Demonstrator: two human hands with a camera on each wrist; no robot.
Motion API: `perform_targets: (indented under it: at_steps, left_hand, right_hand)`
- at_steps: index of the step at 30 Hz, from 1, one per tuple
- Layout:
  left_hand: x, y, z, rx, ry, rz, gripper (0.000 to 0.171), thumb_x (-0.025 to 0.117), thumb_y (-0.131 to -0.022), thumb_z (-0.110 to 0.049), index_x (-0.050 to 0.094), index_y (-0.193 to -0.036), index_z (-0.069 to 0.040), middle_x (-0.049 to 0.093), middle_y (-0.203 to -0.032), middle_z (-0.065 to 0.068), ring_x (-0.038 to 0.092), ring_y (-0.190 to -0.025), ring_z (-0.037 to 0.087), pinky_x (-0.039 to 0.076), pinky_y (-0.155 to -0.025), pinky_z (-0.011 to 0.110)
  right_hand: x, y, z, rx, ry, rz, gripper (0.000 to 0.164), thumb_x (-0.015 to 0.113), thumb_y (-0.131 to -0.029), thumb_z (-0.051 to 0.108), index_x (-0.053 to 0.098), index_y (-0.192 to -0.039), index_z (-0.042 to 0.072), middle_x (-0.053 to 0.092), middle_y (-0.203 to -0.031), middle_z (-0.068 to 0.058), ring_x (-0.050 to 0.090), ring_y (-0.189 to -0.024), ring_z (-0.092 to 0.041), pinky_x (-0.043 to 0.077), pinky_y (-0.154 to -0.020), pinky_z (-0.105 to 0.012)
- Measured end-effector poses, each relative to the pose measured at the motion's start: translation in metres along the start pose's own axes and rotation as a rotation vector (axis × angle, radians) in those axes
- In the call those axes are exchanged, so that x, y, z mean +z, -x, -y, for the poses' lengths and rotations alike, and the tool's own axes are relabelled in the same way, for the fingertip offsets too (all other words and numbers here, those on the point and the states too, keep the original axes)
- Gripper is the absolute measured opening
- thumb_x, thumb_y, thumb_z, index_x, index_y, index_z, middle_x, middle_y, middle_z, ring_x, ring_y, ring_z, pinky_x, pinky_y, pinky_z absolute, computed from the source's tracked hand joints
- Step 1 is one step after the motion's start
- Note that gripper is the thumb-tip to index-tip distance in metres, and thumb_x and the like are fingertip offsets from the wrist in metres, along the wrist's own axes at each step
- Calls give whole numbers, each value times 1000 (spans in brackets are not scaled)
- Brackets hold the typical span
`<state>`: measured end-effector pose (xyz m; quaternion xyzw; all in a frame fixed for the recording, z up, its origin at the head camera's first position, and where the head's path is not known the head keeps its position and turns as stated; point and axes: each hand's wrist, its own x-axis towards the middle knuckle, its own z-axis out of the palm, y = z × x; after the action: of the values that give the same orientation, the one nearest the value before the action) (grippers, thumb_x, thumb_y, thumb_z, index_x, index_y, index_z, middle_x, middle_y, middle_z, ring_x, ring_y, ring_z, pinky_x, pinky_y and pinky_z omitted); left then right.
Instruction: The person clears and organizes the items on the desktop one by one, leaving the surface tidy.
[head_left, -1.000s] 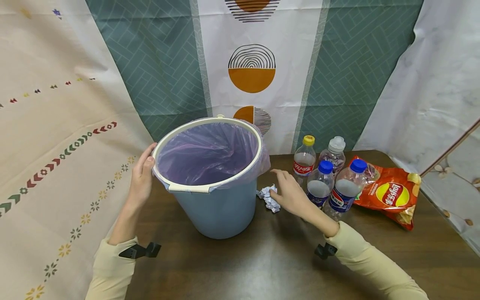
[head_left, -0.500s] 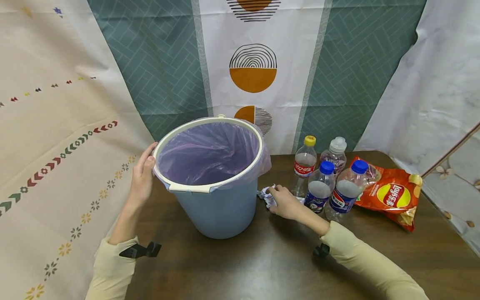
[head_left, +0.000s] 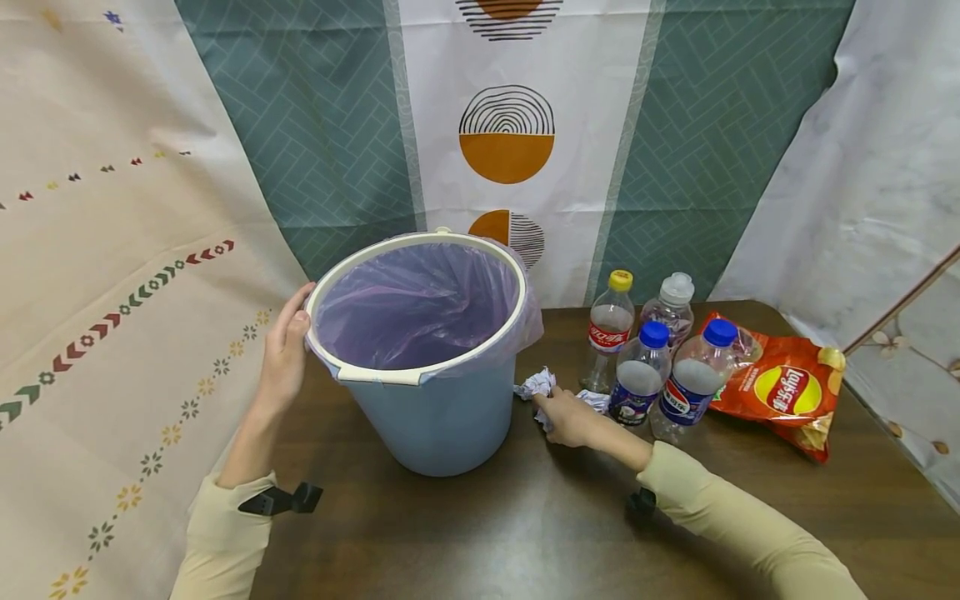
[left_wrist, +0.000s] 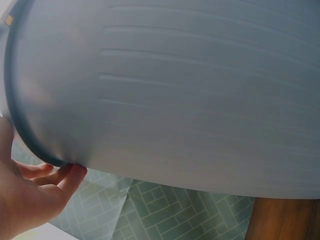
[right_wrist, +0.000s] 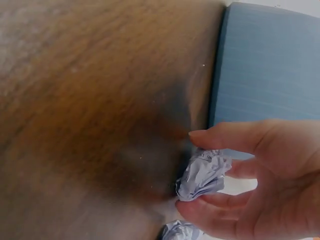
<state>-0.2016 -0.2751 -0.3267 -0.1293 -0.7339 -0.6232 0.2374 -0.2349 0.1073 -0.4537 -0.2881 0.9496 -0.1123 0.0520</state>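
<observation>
A blue trash can (head_left: 442,425) with a cream rim, lined with a thin purple bag (head_left: 408,308), stands on the table. My left hand (head_left: 283,350) grips the can's rim at its left side; in the left wrist view its fingertips (left_wrist: 75,172) press under the edge. Right of the can, my right hand (head_left: 570,419) is low at the tabletop. Its thumb and fingers close around a crumpled paper ball (right_wrist: 202,175), seen best in the right wrist view. Another paper ball (head_left: 536,383) lies just beyond the fingers, against the can, and one more (head_left: 594,401) sits behind the hand.
Several plastic bottles stand at the right, including a yellow-capped one (head_left: 611,325) and a blue-capped one (head_left: 693,375). Behind them lies a red chip bag (head_left: 783,387). Patterned cloth (head_left: 506,125) hangs along the table's back edge.
My right hand has moved down and left from above the paper balls, and its fingers now pinch one. The left hand and the trash can stay as they were.
</observation>
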Motion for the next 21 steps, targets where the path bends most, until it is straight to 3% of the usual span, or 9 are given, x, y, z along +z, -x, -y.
perform_targets:
  at_steps: [10,16,21]
  left_hand:
    - [-1,1,-2,0,-1,-5,49,34,-101,-19,37,-147,0,52,-125,0,58,-98,2,51,-80,9]
    - [-1,0,0,5,-5,-2,49,34,-101,-19,37,-147,0,52,-125,0,58,-99,3,51,-80,10]
    - [-1,0,0,11,-20,-2,50,34,-101,-19,35,-146,3,53,-122,-4,58,-97,2,51,-79,9]
  right_hand:
    - [-20,-2,6,-14,13,-35,38,79,-72,8,55,-101,6,61,-100,-23,63,-88,-38,54,-71,-50]
    - [-34,3,10,-45,-11,-34,36,77,-77,11,60,-108,6,60,-98,-18,62,-84,-29,53,-70,-44]
    - [-55,10,16,-59,-34,-36,43,74,-80,13,59,-119,1,60,-108,-20,61,-89,-29,55,-75,-44]
